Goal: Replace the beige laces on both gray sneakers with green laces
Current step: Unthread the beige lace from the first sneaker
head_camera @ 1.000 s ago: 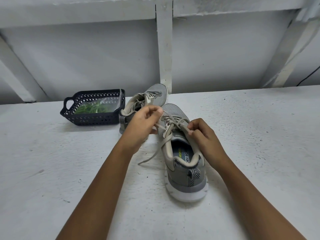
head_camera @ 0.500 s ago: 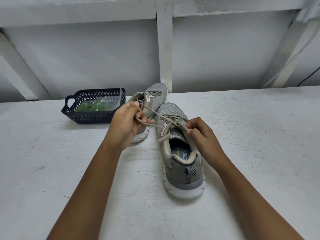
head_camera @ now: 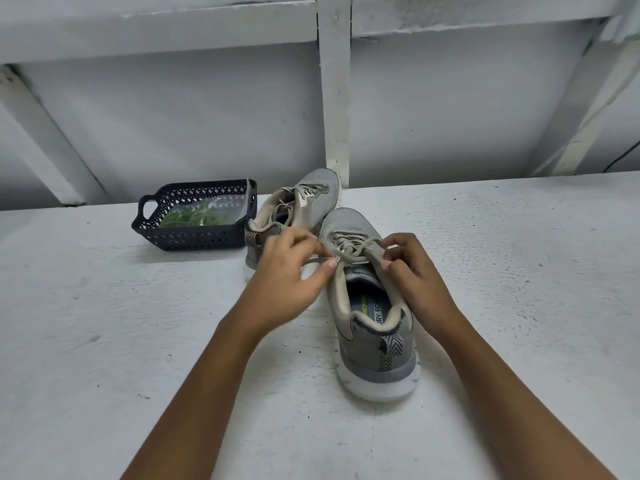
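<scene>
Pinching the beige lace (head_camera: 349,245) of the near sneaker (head_camera: 375,344), left hand (head_camera: 287,275) and right hand (head_camera: 414,275) sit apart (one each side).

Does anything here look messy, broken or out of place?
Nothing broken or spilled. Only the far sneaker leans onto its side beside the basket; the near sneaker stands upright, its beige lace loosened.

You are working bare-handed: your left hand (head_camera: 287,275) and right hand (head_camera: 414,271) are showing uncovered, and behind each wrist the left forearm (head_camera: 207,393) and right forearm (head_camera: 512,393) are running bare and slender.
</scene>
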### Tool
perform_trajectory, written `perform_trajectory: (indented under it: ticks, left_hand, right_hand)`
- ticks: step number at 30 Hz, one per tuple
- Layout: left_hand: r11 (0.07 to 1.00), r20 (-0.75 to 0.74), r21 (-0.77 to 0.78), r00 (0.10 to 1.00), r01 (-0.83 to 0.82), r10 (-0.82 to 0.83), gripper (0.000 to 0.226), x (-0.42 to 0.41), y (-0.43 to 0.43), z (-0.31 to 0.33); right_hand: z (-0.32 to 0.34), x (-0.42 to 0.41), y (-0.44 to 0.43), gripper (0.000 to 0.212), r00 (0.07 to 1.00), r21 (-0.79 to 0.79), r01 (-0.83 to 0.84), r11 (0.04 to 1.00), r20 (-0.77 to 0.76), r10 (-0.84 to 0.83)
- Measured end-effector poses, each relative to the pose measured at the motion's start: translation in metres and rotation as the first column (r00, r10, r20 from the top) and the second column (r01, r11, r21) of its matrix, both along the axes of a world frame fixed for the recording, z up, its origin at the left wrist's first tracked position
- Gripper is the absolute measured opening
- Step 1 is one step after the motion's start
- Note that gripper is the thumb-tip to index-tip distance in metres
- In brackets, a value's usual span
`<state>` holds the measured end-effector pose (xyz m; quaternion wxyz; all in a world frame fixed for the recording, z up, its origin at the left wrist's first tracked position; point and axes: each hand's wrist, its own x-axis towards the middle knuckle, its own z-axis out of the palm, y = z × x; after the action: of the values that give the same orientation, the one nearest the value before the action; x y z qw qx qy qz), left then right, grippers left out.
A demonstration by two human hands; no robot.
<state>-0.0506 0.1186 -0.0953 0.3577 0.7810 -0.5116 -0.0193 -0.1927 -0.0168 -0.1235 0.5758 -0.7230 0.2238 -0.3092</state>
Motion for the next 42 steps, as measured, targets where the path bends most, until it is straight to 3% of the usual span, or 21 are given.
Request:
perform_trajectory:
  ticks: [2,6,8,10,12,14,16,18,21,22,25,28,30,33,38,42]
  left_hand:
    - [0.999,-0.099,-0.022,0.994,0.034,-0.036,0.006,-0.004,-0.002,-0.004]
    - [0.991,-0.282,-0.128,0.957,0.039,-0.073,0.021,-0.005,-0.004,-0.003]
    - [0.960,-0.498,-0.273,0.864,-0.069,-0.079,0.023,-0.004,-0.002,0.002]
    - [0.869,-0.676,-0.448,0.715,-0.208,-0.178,0.035,0.002,0.003,0.012]
    - [0.806,-0.719,-0.548,0.618,-0.224,-0.318,0.040,0.011,0.011,0.020]
    - [0.841,-0.739,-0.517,0.579,-0.160,-0.344,0.038,0.013,0.017,0.024]
    - [0.919,-0.728,-0.369,0.657,-0.136,-0.195,0.040,0.009,0.017,0.019]
    - [0.960,-0.602,-0.239,0.798,-0.145,-0.029,0.033,0.004,0.014,0.010]
    - [0.965,-0.416,-0.229,0.909,-0.125,0.019,0.005,-0.007,0.009,-0.006]
    - [0.969,-0.393,-0.222,0.920,-0.106,0.011,0.013,-0.011,0.006,-0.010]
    - [0.990,-0.376,-0.144,0.925,-0.004,-0.051,0.047,-0.027,0.000,-0.017]
    - [0.995,-0.442,-0.094,0.894,0.037,-0.075,0.062,-0.035,-0.004,-0.025]
    - [0.995,-0.477,-0.101,0.879,-0.022,-0.029,0.064,-0.037,-0.006,-0.029]
    - [0.982,-0.516,-0.170,0.856,-0.077,-0.022,0.059,-0.044,-0.008,-0.031]
    - [0.966,-0.597,-0.222,0.802,-0.135,-0.025,0.058,-0.050,-0.009,-0.035]
    - [0.954,-0.596,-0.257,0.803,-0.151,-0.033,0.048,-0.051,-0.011,-0.036]
  right_hand:
    - [0.000,0.000,0.000,0.032,1.000,-0.002,-0.019,1.000,0.012,0.019]
    - [0.001,0.000,-0.003,0.039,0.999,-0.054,-0.035,0.998,-0.028,0.034]
    - [0.001,0.000,-0.003,0.042,0.999,-0.054,-0.029,0.998,-0.044,0.026]
    - [0.001,-0.001,-0.003,0.042,0.998,-0.051,-0.037,0.998,-0.053,0.034]
    - [0.004,-0.001,-0.004,0.034,0.997,-0.034,-0.044,0.998,-0.064,0.042]
    - [0.009,0.000,-0.006,0.026,0.998,0.030,-0.002,1.000,-0.067,0.004]
    - [0.013,0.000,-0.012,0.027,0.994,0.008,0.034,0.999,-0.101,-0.033]
    - [0.014,0.000,-0.016,0.022,0.989,-0.079,0.010,0.997,-0.149,-0.022]
    - [0.016,-0.001,-0.021,0.025,0.975,-0.150,-0.050,0.987,-0.222,0.015]
    - [0.016,0.000,-0.022,0.026,0.968,-0.175,-0.068,0.982,-0.250,0.022]
    - [0.020,0.000,-0.024,0.015,0.966,-0.219,-0.075,0.973,-0.259,0.016]
    - [0.033,-0.009,-0.020,0.015,0.977,-0.290,-0.044,0.956,-0.213,-0.020]
    - [0.049,-0.020,-0.014,0.016,0.983,-0.267,-0.106,0.958,-0.175,0.060]
    - [0.068,-0.029,-0.011,0.027,0.951,-0.225,-0.255,0.940,-0.235,0.201]
    - [0.051,-0.008,-0.028,0.009,0.963,-0.197,-0.157,0.968,-0.248,0.106]
    - [0.033,-0.002,-0.028,0.008,0.967,-0.209,-0.173,0.962,-0.221,0.126]
